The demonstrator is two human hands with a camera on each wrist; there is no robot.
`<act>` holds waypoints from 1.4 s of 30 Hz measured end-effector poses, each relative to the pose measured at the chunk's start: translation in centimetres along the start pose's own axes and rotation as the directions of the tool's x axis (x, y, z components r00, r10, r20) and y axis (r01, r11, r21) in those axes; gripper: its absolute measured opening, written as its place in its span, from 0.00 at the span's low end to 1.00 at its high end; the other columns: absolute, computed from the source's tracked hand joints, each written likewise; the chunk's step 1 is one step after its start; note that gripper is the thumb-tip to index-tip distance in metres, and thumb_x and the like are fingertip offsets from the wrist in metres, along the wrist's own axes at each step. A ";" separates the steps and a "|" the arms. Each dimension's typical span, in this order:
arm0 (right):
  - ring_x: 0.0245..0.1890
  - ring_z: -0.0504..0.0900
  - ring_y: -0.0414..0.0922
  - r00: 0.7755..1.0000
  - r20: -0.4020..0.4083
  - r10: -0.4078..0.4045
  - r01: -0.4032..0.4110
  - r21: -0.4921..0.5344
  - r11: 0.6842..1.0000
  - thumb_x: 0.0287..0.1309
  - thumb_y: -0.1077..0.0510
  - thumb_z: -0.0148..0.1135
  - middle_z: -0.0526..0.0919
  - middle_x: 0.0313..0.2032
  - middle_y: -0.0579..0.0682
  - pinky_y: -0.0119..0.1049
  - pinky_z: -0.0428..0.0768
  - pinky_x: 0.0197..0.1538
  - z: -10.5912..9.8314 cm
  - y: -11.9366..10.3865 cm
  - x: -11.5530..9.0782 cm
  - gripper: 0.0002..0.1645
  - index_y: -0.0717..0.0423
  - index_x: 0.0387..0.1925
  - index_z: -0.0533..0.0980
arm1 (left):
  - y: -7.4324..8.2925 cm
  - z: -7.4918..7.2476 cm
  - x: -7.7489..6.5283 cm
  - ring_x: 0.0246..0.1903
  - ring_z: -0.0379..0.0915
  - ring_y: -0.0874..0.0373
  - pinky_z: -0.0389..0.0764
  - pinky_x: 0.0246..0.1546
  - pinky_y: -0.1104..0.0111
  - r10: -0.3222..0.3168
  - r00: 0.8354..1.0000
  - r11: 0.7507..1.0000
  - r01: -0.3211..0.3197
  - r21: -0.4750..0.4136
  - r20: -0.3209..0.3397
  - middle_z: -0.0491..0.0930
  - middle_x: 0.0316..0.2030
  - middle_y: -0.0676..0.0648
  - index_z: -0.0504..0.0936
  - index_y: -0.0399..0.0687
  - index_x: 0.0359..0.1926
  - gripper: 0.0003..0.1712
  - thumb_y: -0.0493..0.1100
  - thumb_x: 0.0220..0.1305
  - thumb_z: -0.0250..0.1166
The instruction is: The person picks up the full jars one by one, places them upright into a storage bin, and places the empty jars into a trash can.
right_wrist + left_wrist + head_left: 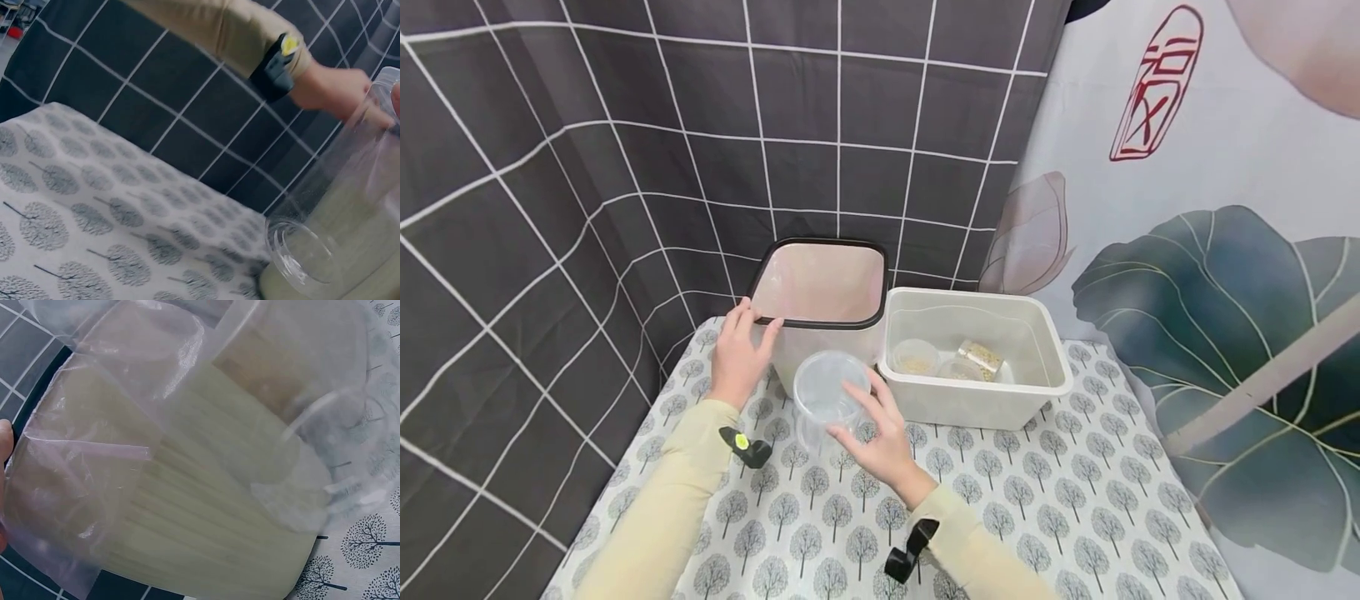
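My right hand (pixel 880 437) holds a clear round plastic jar (pixel 829 385) in front of a trash bin, thumb and fingers around its upper part. The jar looks see-through in both wrist views; the bin's ribbed wall (pixel 206 512) shows beside and behind it in the left wrist view. My left hand (pixel 741 354) touches the black rim (pixel 820 323) of the bin at its front left corner, fingers spread. A thin pinkish plastic liner (pixel 81 487) lines the bin and folds over its rim.
Right of the bin stands a white rectangular tub (pixel 977 402). It holds a clear round container (pixel 914 357) with pale contents, a second clear one and a tilted jar (pixel 981 358) of yellowish bits. A dark grid curtain (pixel 700 167) hangs behind; the tablecloth (pixel 1015 500) has a tree print.
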State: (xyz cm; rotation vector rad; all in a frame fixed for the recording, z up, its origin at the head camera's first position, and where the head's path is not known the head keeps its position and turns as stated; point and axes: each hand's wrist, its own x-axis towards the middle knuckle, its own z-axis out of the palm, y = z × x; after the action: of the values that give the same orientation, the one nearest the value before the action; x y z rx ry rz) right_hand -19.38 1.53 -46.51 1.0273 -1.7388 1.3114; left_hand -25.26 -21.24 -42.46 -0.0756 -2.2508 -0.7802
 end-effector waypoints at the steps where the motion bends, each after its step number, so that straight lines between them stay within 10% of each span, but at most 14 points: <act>1: 0.55 0.70 0.64 1.000 -0.004 -0.005 0.005 0.003 1.000 0.42 0.56 0.73 0.67 0.56 0.72 0.48 0.74 0.54 -0.1 0.1 0.2 0.33 0.68 0.50 0.74 | 0.0 0.0 0.0 0.59 0.63 0.42 0.69 0.55 0.51 0.001 1.000 1.000 -0.001 0.000 -0.002 0.68 0.58 0.35 0.76 0.33 0.45 0.23 0.51 0.62 0.61; 20: 0.50 0.72 0.67 0.972 -0.130 -0.195 0.202 0.039 0.979 0.49 0.54 0.69 0.66 0.51 0.80 0.48 0.77 0.50 -3.1 -2.8 6.6 0.31 0.72 0.49 0.72 | 0.1 -0.1 0.2 0.59 0.63 0.41 0.68 0.56 0.51 -0.001 1.000 1.000 0.001 -0.008 0.002 0.68 0.58 0.34 0.76 0.33 0.44 0.22 0.50 0.61 0.63; 42: 0.55 0.68 0.68 0.905 -0.253 -0.341 0.322 -0.115 0.940 0.50 0.53 0.70 0.64 0.54 0.79 0.52 0.75 0.51 -4.7 -0.6 11.8 0.30 0.73 0.46 0.73 | 0.3 -0.5 0.0 0.59 0.63 0.41 0.68 0.55 0.50 -0.032 0.998 0.999 0.032 0.008 0.046 0.67 0.59 0.35 0.76 0.34 0.46 0.24 0.52 0.62 0.61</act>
State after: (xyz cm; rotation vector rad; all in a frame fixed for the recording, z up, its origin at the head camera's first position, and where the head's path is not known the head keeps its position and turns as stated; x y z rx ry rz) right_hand -23.49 3.96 -34.74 1.0010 -1.3276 1.1051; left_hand -24.85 -21.28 -42.06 -0.0549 -2.3035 -0.7943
